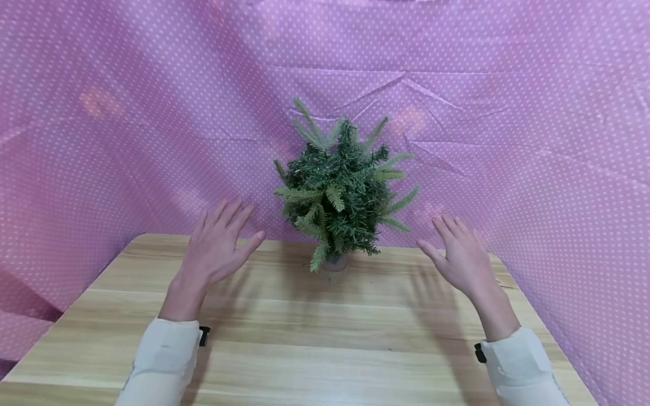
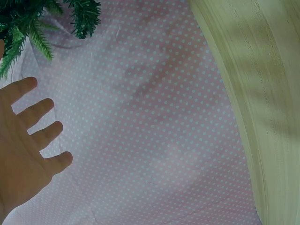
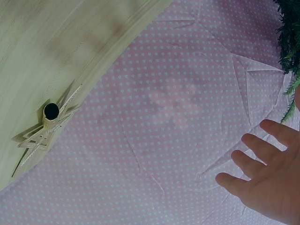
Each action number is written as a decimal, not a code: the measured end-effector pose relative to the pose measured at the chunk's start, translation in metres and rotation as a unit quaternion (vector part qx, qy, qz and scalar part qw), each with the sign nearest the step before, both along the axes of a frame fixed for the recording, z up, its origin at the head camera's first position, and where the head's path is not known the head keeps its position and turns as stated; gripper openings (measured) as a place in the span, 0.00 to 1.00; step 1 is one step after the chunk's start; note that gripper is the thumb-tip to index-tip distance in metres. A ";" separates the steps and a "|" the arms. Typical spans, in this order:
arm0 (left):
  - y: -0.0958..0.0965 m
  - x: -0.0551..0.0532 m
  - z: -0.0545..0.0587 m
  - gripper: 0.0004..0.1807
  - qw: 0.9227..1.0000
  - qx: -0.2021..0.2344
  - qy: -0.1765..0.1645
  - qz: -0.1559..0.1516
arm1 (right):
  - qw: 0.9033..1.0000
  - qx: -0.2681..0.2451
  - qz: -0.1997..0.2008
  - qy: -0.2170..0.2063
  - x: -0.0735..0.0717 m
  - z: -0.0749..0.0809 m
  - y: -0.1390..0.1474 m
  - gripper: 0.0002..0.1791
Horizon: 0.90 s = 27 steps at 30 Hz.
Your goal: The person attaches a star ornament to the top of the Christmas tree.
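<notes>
A small artificial Christmas tree point(image 1: 345, 192) stands upright at the back middle of the wooden table, on a pale round base point(image 1: 333, 273). Its branches mix dark and lighter green needles. To the left of the tree my left hand point(image 1: 213, 248) hovers above the table, fingers spread and nothing in it. My right hand point(image 1: 464, 256) is held likewise on the other side, apart from the branches. In the right wrist view a gold star tree topper point(image 3: 47, 123) with a dark-mouthed tube lies near the table's edge; the head view shows little of it, beyond the right wrist.
The light wooden table point(image 1: 304, 361) ends in a rounded edge at the back. Pink cloth with white dots point(image 1: 508, 101) hangs behind it and along both sides, close to the tree. White sleeves with dark straps cover both forearms.
</notes>
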State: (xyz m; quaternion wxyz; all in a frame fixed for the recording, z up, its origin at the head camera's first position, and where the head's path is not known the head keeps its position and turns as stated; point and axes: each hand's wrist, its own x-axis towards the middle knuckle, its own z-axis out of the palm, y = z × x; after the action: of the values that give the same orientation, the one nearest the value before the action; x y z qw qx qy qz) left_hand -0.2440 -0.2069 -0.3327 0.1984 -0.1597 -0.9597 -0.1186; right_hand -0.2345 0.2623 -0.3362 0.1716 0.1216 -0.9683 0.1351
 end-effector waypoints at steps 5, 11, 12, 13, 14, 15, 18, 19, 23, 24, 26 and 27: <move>0.001 -0.001 0.002 0.40 1.000 0.007 0.023 -0.005 | 0.999 -0.013 0.007 0.031 0.000 -0.003 0.003 0.40; 0.004 -0.002 0.003 0.38 0.998 0.034 0.040 -0.025 | 0.998 -0.025 0.010 0.050 0.001 -0.006 0.006 0.38; 0.005 -0.002 0.003 0.37 0.998 0.041 0.042 -0.029 | 0.998 -0.026 0.010 0.052 0.002 -0.006 0.006 0.37; 0.005 -0.002 0.003 0.37 0.997 0.049 0.044 -0.033 | 0.998 -0.028 0.010 0.056 0.002 -0.007 0.007 0.37; 0.006 -0.002 0.003 0.37 0.997 0.058 0.044 -0.037 | 0.998 -0.030 0.011 0.061 0.002 -0.008 0.008 0.36; 0.007 -0.003 0.004 0.37 0.996 0.067 0.044 -0.040 | 0.997 -0.031 0.012 0.068 0.002 -0.008 0.008 0.35; 0.009 -0.005 0.004 0.36 0.994 0.090 0.043 -0.052 | 0.995 -0.035 0.017 0.090 0.002 -0.010 0.011 0.32; 0.010 -0.006 0.004 0.36 0.993 0.097 0.042 -0.055 | 0.995 -0.035 0.019 0.097 0.002 -0.011 0.013 0.31; 0.010 -0.009 0.003 0.35 0.989 0.125 0.034 -0.066 | 0.993 -0.039 0.022 0.110 0.003 -0.014 0.017 0.28; 0.011 -0.010 0.003 0.35 0.988 0.132 0.033 -0.067 | 0.993 -0.040 0.021 0.110 0.003 -0.014 0.019 0.28; 0.011 -0.011 0.003 0.35 0.986 0.146 0.032 -0.069 | 0.992 -0.042 0.021 0.114 0.004 -0.015 0.021 0.27; 0.012 -0.012 0.003 0.35 0.985 0.152 0.033 -0.071 | 0.992 -0.043 0.021 0.115 0.004 -0.016 0.022 0.26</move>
State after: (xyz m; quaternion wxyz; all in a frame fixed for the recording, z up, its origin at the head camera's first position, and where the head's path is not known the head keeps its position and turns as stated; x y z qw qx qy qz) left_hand -0.2560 -0.1954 -0.3301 0.2432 -0.1994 -0.9095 -0.2718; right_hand -0.2303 0.2845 -0.3522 0.2845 0.1489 -0.9325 0.1651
